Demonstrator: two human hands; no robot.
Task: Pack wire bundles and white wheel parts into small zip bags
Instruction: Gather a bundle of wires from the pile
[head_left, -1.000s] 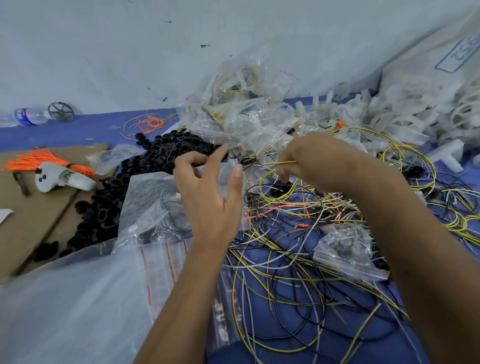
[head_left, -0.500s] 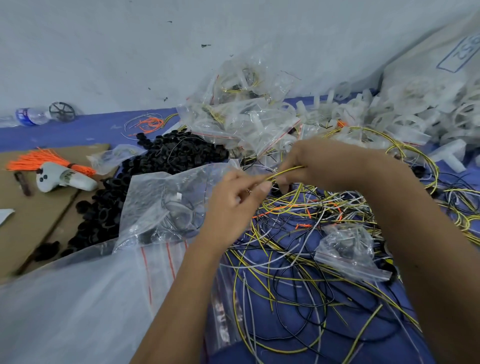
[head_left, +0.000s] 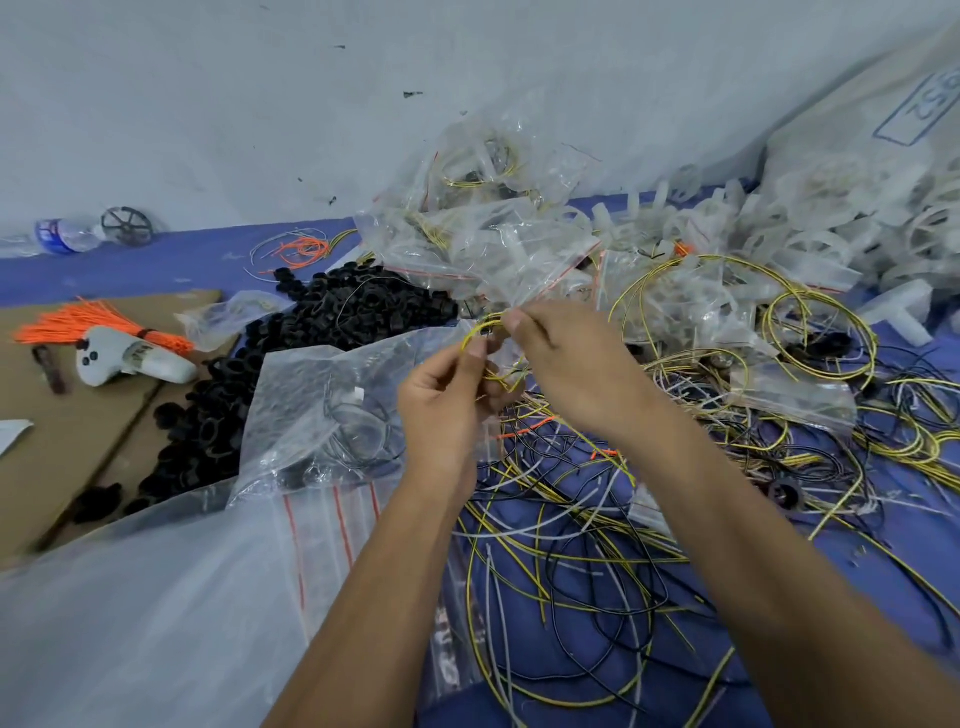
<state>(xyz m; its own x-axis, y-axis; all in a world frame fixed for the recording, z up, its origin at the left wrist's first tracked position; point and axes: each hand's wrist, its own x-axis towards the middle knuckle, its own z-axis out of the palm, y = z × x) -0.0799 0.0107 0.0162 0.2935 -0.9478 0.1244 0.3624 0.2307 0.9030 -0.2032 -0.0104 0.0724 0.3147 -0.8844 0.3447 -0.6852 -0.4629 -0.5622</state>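
The wires (head_left: 571, 551) are yellow, black and white on a blue cloth (head_left: 519, 525). The little rings (head_left: 332, 317) are black. The ties (head_left: 67, 325) are bright orange. The bags (head_left: 483, 249) are clear with red lines.

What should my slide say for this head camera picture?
Both hands coil a yellow wire above tangled wires.

Pale scuffed wall (head_left: 260, 104) behind; blue surface (head_left: 156, 265) below; brown cardboard (head_left: 47, 441) at left.
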